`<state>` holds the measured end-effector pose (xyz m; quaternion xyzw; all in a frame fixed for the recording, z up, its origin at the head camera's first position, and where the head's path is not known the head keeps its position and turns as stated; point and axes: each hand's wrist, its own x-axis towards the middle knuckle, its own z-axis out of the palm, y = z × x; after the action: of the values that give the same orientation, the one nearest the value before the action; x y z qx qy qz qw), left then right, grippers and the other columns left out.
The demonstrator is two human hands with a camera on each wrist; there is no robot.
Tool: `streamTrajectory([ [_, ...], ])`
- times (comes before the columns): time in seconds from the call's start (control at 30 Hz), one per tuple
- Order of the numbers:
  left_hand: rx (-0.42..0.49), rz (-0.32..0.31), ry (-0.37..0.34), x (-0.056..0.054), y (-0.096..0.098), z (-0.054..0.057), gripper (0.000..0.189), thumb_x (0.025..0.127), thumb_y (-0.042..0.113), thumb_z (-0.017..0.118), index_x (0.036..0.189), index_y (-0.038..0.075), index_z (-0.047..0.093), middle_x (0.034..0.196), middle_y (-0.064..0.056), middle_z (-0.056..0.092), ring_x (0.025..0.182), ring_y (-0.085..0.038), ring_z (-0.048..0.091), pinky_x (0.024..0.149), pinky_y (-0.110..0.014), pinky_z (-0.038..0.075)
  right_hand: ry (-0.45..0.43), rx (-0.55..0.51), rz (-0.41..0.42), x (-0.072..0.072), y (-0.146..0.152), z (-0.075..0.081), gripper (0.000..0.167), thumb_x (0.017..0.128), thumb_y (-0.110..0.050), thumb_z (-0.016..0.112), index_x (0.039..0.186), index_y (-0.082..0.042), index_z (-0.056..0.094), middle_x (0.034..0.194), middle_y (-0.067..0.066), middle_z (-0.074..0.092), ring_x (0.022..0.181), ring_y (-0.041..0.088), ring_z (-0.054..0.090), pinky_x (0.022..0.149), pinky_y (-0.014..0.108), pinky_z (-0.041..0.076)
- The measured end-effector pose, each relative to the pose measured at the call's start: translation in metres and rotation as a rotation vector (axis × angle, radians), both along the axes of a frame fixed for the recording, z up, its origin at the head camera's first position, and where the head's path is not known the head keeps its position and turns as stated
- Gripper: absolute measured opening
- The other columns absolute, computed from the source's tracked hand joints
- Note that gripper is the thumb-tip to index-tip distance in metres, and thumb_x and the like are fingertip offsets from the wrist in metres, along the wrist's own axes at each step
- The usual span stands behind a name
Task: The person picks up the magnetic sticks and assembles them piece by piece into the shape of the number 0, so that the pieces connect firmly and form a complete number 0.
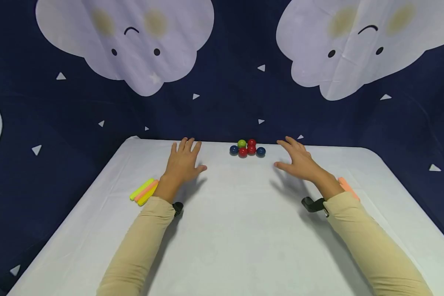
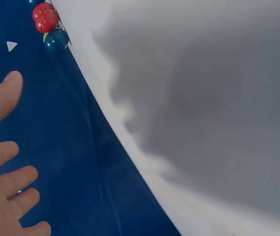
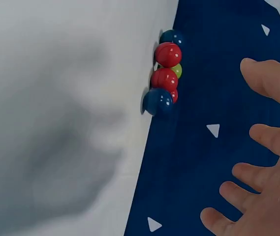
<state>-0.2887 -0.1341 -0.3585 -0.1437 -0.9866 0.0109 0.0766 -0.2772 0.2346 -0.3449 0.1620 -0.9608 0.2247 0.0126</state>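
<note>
Over the left part of the white table, my left hand (image 1: 181,165) is held with fingers spread and nothing in it. My right hand (image 1: 300,163) hovers on the other side, its fingers apart and its palm bare. Between them, at the table's far edge, sits a cluster of small shiny balls: a green ball (image 1: 241,143), a blue ball (image 1: 234,150) at the left end, another blue ball (image 1: 260,152) at the right end, and red balls (image 1: 242,152) among them. The right wrist view shows the red balls (image 3: 168,54) beyond the fingertips' reach.
Beside my left wrist lie a lime stick (image 1: 141,189), an orange stick (image 1: 146,190) and a yellow stick (image 1: 147,195), side by side. Another orange stick (image 1: 349,188) is partly hidden by my right forearm. Behind the white table (image 1: 237,230) hangs a navy cloth (image 1: 237,102) with clouds.
</note>
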Motion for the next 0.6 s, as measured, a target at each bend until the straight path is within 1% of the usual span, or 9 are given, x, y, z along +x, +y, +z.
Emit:
streamTrajectory([
  [0.13, -0.011, -0.051, -0.002, 0.008, -0.005, 0.006, 0.079, 0.090, 0.049, 0.067, 0.152, 0.011, 0.036, 0.159, -0.018, 0.034, 0.151, -0.038, 0.025, 0.120, -0.060, 0.022, 0.005, 0.034, 0.041, 0.007, 0.005, 0.001, 0.071, 0.093, -0.029, 0.065, 0.152, -0.008, 0.034, 0.161, 0.028, 0.019, 0.148, 0.053, 0.014, 0.109, 0.078, 0.015],
  [0.3, -0.030, -0.135, 0.056, 0.021, -0.017, 0.011, 0.072, 0.087, 0.042, 0.073, 0.145, 0.010, 0.046, 0.151, -0.018, 0.046, 0.144, -0.038, 0.037, 0.116, -0.059, 0.031, 0.044, 0.081, 0.112, 0.018, 0.013, 0.001, 0.065, 0.092, -0.025, 0.066, 0.147, -0.004, 0.041, 0.156, 0.030, 0.030, 0.144, 0.053, 0.023, 0.110, 0.074, 0.020],
  [0.43, -0.042, -0.188, 0.073, 0.031, -0.028, 0.012, 0.070, 0.085, 0.038, 0.075, 0.144, 0.009, 0.048, 0.146, -0.016, 0.050, 0.140, -0.038, 0.041, 0.113, -0.060, 0.034, 0.061, 0.094, 0.149, 0.028, 0.020, 0.000, 0.061, 0.091, -0.021, 0.067, 0.145, -0.003, 0.044, 0.154, 0.029, 0.035, 0.142, 0.050, 0.028, 0.112, 0.069, 0.023],
  [0.6, -0.030, -0.247, 0.064, 0.041, -0.042, 0.014, 0.070, 0.084, 0.036, 0.076, 0.144, 0.009, 0.049, 0.145, -0.016, 0.052, 0.138, -0.037, 0.044, 0.111, -0.058, 0.037, 0.063, 0.092, 0.167, 0.040, 0.027, -0.001, 0.058, 0.093, -0.022, 0.067, 0.144, -0.004, 0.047, 0.152, 0.026, 0.039, 0.142, 0.049, 0.030, 0.110, 0.069, 0.025],
])
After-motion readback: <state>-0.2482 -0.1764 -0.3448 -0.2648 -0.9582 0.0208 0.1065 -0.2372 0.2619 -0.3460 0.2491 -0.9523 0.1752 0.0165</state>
